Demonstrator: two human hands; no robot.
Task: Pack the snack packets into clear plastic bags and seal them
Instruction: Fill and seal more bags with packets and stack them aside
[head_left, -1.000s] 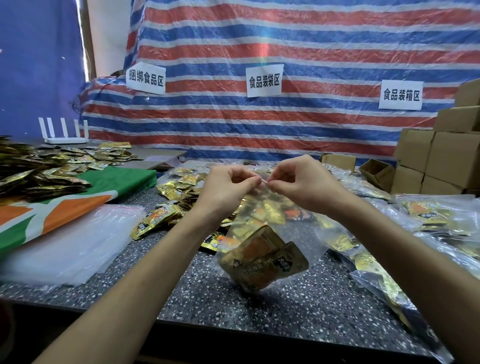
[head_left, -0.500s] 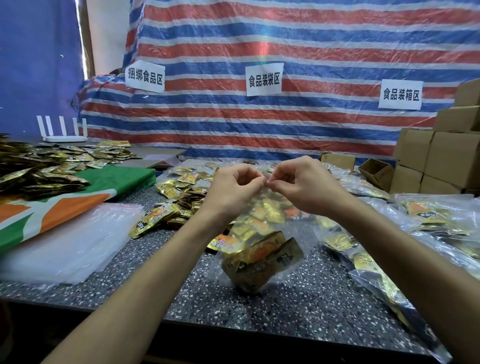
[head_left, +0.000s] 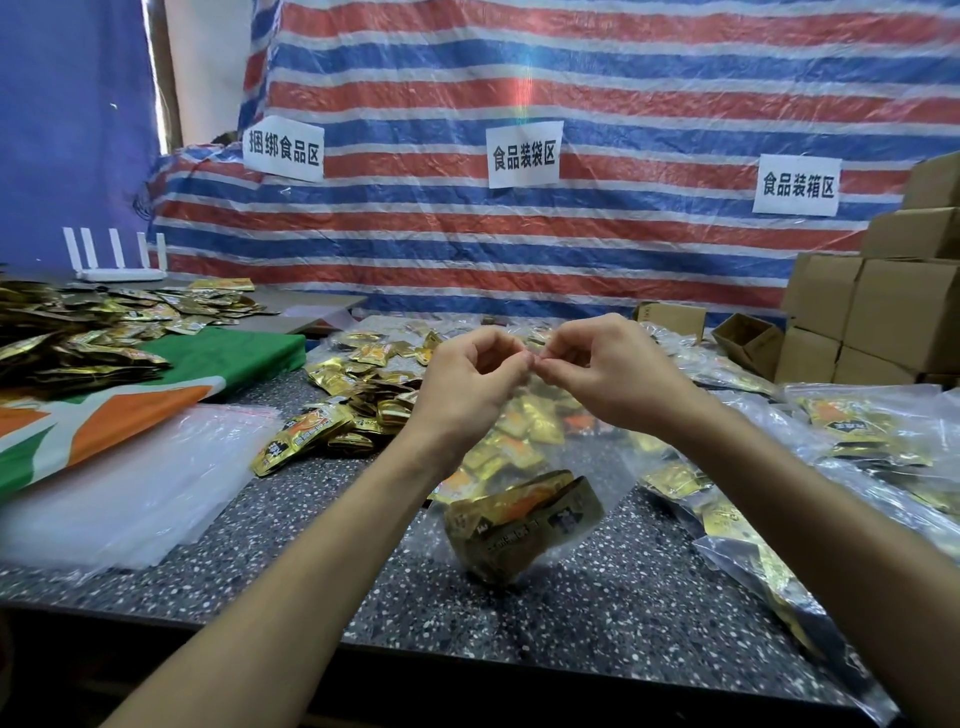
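Note:
A clear plastic bag (head_left: 587, 457) hangs above the speckled table (head_left: 597, 608), with gold snack packets (head_left: 519, 525) bunched at its bottom. My left hand (head_left: 467, 379) and my right hand (head_left: 618, 374) pinch the bag's top edge, fingertips meeting at the middle. The bag's lower corner rests near the table. Loose gold packets (head_left: 358, 395) lie in a pile behind my left hand.
A stack of empty clear bags (head_left: 119, 499) lies at the left, beside a green and orange cloth (head_left: 156, 395) bearing more packets. Filled bags (head_left: 857, 441) cover the right side. Cardboard boxes (head_left: 893, 317) stand at the far right. A striped tarp hangs behind.
My two hands have drawn together along the bag's top until their fingertips touch. The bag with its packets has dropped slightly lower.

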